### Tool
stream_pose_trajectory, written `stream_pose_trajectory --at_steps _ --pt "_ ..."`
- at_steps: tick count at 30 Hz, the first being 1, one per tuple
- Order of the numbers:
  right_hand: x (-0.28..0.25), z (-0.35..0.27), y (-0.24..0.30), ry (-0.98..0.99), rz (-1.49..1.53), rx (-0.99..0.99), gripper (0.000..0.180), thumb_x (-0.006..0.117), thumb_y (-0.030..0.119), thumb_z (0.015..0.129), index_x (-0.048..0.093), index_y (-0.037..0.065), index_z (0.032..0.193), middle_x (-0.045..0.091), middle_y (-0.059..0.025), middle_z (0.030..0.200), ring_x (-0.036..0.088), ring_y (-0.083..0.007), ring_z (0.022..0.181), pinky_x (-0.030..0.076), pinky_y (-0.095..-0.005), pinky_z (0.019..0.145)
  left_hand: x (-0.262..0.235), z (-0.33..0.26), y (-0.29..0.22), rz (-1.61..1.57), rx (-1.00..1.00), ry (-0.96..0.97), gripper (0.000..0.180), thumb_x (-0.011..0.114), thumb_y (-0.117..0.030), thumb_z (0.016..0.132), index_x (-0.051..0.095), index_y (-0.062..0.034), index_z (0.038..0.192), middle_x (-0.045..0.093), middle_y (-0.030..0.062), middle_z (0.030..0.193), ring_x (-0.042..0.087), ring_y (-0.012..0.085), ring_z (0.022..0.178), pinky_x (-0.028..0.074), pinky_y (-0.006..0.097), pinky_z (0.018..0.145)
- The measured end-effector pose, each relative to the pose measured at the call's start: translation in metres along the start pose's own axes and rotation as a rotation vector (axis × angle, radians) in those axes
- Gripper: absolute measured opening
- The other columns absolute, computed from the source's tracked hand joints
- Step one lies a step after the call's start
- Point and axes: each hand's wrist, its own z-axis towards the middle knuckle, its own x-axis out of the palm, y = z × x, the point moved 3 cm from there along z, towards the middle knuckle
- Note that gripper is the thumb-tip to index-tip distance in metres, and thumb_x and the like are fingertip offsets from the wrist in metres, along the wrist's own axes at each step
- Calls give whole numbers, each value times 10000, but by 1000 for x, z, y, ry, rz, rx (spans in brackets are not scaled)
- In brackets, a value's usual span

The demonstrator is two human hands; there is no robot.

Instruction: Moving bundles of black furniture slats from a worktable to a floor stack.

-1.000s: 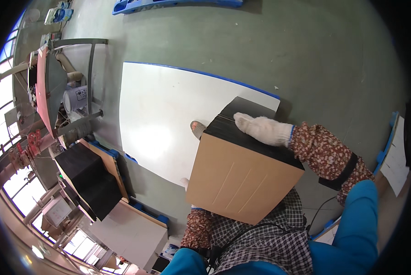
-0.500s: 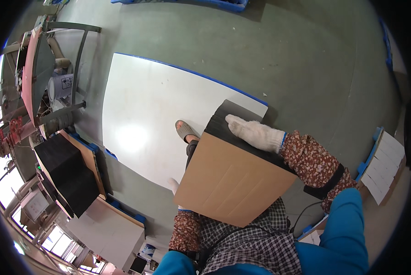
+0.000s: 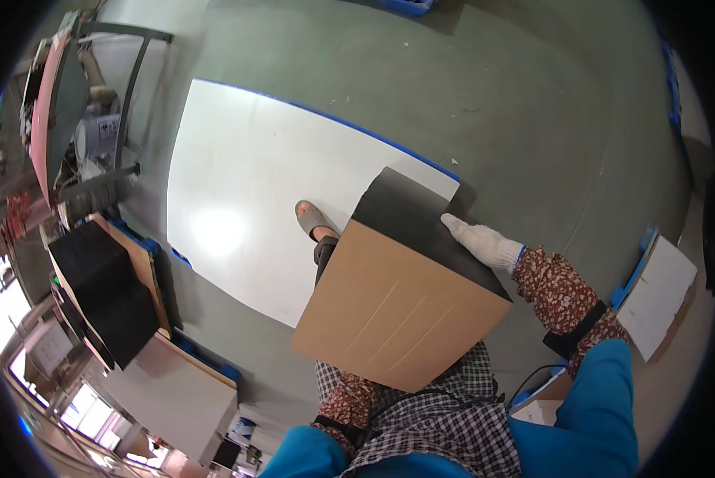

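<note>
A thick stack of sheets stands in front of my body, its tan cardboard face toward me and its dark grey edges facing away. My right hand, in a white knit glove, lies along the right side of those dark edges. Its fingers are stretched out straight, close to or touching the stack. Below the stack only my left forearm, in a brown floral sleeve, shows. The stack covers my left hand, so its fingers cannot be seen.
Beyond the stack, a large white board with a blue edge lies low, my sandalled foot over it. Left are black stacked sheets, a pale grey stack and a metal-framed bench. A blue-edged pallet with white sheets stands right.
My right hand has slid off the top of the dark edges to their right side. My left glove, partly visible before, is now hidden. The stack has shifted slightly left.
</note>
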Motion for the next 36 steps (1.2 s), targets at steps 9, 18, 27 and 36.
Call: stream_pose_trajectory --at_steps 9,18,27,36 --pt "-1 20 -26 44 450 -130 764 293 622 1048 438 7 1476 500 -147 1481 494 -222 1327 393 -360 1114 67 51 -19 -406 20 -123 1000 406 -792 913 451 51 1449 531 204 1418 533 310 1265 446 402 1049" --pt "-40 48 80 186 74 40 761 293 626 1046 442 15 1474 500 -145 1479 491 -224 1329 396 -364 1113 28 75 -12 -727 -107 -142 976 433 -776 918 482 54 1429 568 193 1382 555 293 1236 453 383 1034" --pt "-40 59 141 164 -2 129 757 294 631 1044 447 24 1471 499 -144 1478 487 -225 1330 399 -368 1112 32 93 -37 -798 -55 -59 808 467 -626 987 431 1 1495 499 134 1488 500 207 1315 399 308 1080" --pt "-22 66 156 136 75 162 754 295 635 1041 451 33 1468 499 -142 1477 482 -227 1332 401 -372 1112 32 145 -19 -726 62 -165 882 508 -702 931 544 64 1367 607 175 1340 581 244 1172 446 342 1014"
